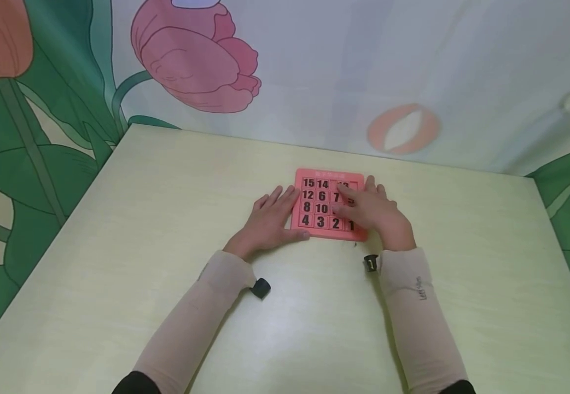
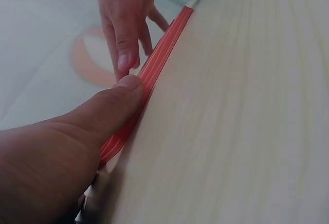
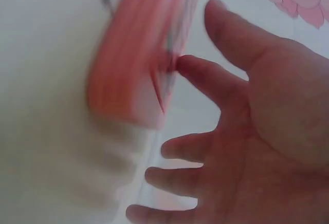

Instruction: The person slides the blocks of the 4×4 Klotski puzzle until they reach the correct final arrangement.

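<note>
A red sliding number puzzle point(image 1: 321, 202) lies flat toward the back of the table. Its black-numbered tiles show 15 and 14 at the top left and 4, 3, 2, 1 along the bottom. Straight fingers of my left hand point(image 1: 267, 223) rest at the left edge, and its thumb presses the front edge near the corner. Over the right side, my right hand point(image 1: 381, 212) reaches in with spread fingers. In the right wrist view, the index fingertip point(image 3: 187, 64) touches the puzzle's face. Some right-hand tiles are hidden under the fingers.
The pale wooden table point(image 1: 285, 328) spreads around the puzzle. Behind it hangs a white curtain point(image 1: 314, 71) printed with flowers and leaves. A black wrist device point(image 1: 261, 288) is on the left sleeve and another point(image 1: 371, 262) on the right.
</note>
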Demonstrator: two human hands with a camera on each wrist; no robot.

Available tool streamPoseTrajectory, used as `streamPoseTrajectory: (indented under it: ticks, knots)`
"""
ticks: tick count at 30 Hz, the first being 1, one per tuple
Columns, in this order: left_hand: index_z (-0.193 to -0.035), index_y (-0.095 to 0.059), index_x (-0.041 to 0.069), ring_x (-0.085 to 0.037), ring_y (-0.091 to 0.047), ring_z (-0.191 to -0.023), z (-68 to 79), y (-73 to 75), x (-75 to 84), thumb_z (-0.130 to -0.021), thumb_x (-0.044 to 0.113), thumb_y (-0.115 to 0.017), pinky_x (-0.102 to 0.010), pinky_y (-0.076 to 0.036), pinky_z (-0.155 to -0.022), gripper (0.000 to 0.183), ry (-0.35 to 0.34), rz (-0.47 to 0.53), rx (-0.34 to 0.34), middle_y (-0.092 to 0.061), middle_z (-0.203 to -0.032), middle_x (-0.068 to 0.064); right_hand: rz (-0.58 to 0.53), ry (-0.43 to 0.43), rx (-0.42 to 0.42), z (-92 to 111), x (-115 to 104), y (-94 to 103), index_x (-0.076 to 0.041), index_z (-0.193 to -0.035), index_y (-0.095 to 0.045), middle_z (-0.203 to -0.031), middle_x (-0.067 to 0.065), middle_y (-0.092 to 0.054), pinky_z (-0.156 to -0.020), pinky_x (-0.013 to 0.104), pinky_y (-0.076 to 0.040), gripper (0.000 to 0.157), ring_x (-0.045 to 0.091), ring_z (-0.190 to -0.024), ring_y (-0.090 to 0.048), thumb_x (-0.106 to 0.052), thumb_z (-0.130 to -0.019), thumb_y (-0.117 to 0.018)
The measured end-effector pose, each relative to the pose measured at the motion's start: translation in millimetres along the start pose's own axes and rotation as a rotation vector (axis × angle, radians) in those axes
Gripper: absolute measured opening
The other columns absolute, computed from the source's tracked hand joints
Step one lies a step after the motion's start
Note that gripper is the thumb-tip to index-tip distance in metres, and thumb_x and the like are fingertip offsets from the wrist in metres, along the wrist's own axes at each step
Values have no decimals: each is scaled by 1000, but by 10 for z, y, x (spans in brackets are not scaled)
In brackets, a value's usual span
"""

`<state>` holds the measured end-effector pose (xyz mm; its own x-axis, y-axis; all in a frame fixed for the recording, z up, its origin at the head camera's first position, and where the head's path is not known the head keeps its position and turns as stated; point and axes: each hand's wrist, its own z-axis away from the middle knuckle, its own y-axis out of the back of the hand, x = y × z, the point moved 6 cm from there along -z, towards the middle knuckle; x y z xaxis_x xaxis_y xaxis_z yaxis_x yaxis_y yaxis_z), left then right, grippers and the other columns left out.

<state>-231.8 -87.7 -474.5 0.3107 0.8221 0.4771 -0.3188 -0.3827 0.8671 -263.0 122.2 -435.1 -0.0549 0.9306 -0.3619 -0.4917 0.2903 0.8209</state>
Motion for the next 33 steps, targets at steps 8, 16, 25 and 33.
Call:
streamPoseTrajectory:
  ticks: [8,16,25,33]
  knots:
    - [-164,-8,16,-23,5,-154,10,14,1,-90,66,-62,-46,0,-121,105,-6,-6,-9,-6,-169,-2,12,-10,42,34,30,86,-17,-161,-31,-162,34,-2,-108,77,-13,68,55,-147,-4,-47,-103,-51]
    - [-164,-9,17,-23,4,-154,25,42,-21,-89,66,-62,-47,-1,-121,104,13,-2,-2,-7,-169,0,37,190,68,-41,-543,-102,-13,-160,-32,-166,14,-21,-111,75,-6,63,45,-151,-2,-40,-105,-49]
    - [-164,-7,19,-21,7,-154,13,22,-25,-90,69,-59,-45,1,-121,104,-12,-6,4,-5,-169,1,81,137,85,-1,-477,-75,-14,-157,-38,-159,13,-39,-110,75,-4,65,46,-150,-7,-42,-102,-56]
    - [-164,-6,19,-19,7,-154,5,-9,-30,-90,68,-59,-45,1,-121,104,0,-9,-5,-3,-169,2,116,84,85,9,-392,-52,-8,-157,-37,-162,19,-29,-109,76,-9,62,49,-149,-3,-37,-104,-51]
